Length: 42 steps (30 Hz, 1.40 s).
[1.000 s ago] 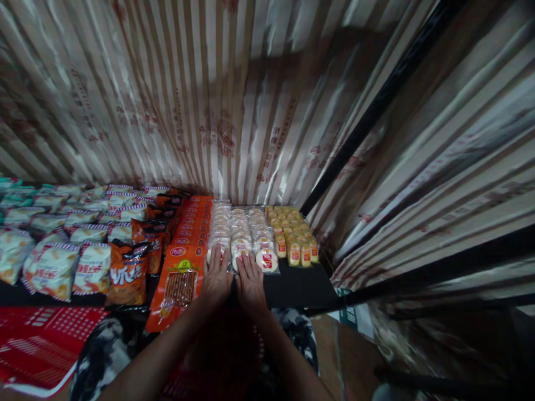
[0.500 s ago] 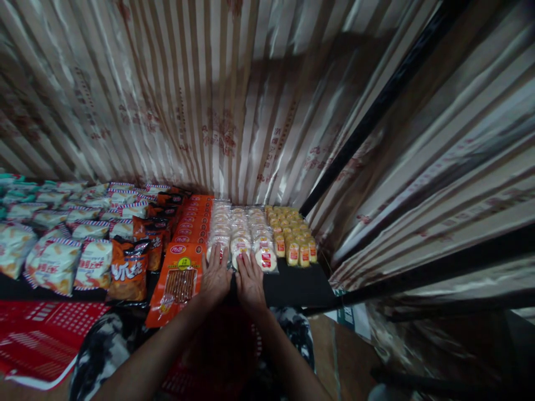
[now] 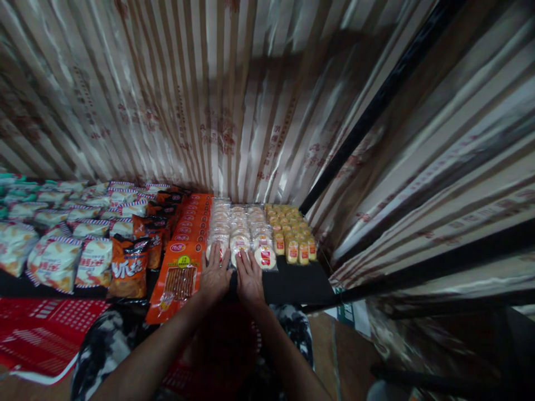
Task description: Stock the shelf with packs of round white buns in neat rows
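Rows of clear-wrapped round white crackers [image 3: 264, 255] lie on a black shelf [image 3: 292, 284]. My left hand [image 3: 215, 275] rests with fingers stretched on the front of the leftmost cracker row, its thumb pointing right. Beside it, my right hand [image 3: 249, 278] lies with extended fingers over the front pack of the middle row. Neither hand grasps anything. An orange pack of brown sticks [image 3: 179, 278] is just left of my left hand. Small yellow-wrapped packs [image 3: 292, 250] stand in rows to the right of the crackers.
Orange snack bags [image 3: 129, 270] and white snack bags [image 3: 94, 262] fill the shelf's left part. A red basket [image 3: 45, 328] sits below at the left. Striped plastic sheeting [image 3: 209, 100] hangs behind, with a dark pole [image 3: 355, 133] slanting across at the right.
Both hands stay on the cracker packs, almost unmoved. The view has shifted very slightly.
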Tool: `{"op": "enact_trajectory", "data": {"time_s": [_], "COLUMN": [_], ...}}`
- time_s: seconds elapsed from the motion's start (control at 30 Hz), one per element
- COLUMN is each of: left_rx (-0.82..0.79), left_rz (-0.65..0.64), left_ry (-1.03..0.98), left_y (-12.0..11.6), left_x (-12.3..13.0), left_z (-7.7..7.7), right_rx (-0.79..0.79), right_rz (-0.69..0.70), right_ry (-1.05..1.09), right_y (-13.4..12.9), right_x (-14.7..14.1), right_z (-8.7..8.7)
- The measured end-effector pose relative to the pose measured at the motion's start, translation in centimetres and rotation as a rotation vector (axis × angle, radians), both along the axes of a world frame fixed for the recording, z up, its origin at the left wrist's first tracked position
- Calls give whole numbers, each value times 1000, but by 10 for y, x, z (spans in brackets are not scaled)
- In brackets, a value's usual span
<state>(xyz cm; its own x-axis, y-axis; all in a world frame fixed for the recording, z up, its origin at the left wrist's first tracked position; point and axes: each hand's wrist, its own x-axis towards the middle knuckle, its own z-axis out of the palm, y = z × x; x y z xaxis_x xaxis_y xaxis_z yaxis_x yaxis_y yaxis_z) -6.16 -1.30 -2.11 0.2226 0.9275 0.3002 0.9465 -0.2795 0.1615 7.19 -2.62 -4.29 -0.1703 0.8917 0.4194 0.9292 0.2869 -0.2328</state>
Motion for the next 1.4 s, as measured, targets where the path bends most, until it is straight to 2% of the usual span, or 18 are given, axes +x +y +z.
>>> {"op": "enact_trajectory", "data": {"time_s": [0.2,0.57,0.67,0.8,1.0,1.27,1.4], "left_rx": [3,-27,-11,31,72,52,53], "left_rz": [-3,12,-2,-39,-187,-169,-172], "left_ry": [4,-12,-17,11,104,102,107], "left_y": [-1,-3,-2,-1,-3,-5,-3], "left_x": [-1,3,3,4,17,24,23], "left_z": [0,2,4,8,-1,-4,-6], "right_rx": [41,73,55,44,22,17,48], "right_rz": [50,7,-27,-4,43,128,124], "right_ry": [6,49,52,65,112,185,176], "right_y": [0,-4,-4,-3,3,4,6], "right_x": [5,3,3,4,10,20,26], "right_z": [-3,-4,-2,-1,-4,-5,2]}}
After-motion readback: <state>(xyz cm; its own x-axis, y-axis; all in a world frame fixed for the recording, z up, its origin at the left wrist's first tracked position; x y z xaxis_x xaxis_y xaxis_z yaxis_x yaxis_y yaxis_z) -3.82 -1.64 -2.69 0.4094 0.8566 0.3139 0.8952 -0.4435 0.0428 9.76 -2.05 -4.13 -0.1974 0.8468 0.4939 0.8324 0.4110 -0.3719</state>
